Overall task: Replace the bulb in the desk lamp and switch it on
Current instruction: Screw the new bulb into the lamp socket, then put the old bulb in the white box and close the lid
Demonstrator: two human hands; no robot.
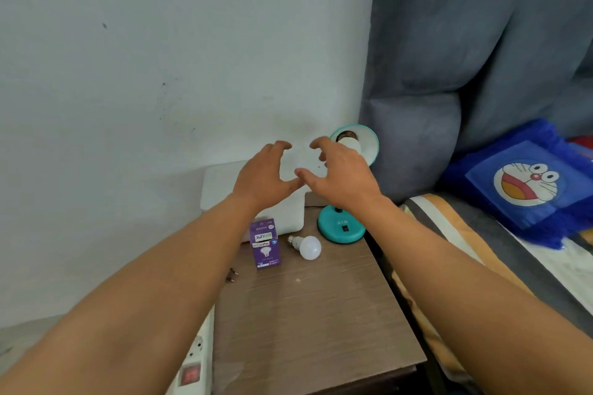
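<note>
A teal desk lamp stands at the table's back right, its round base [341, 229] on the wood and its shade [369, 146] turned toward me with a bulb [349, 142] seated in the socket. A loose white bulb [308, 246] lies on its side just left of the base. Beside it stands a purple bulb box [265, 245]. My left hand [264, 178] and my right hand [340, 175] hover above the table with fingers spread and curled, thumbs almost touching, holding nothing. The right hand's fingertips are close to the shade's left rim.
A white flat box [221, 186] sits against the wall behind my hands. A plug [231, 275] lies at the wooden table's [305, 314] left edge, and a white power strip [192, 362] is below it. A bed with a blue cartoon cushion [526, 186] borders the right.
</note>
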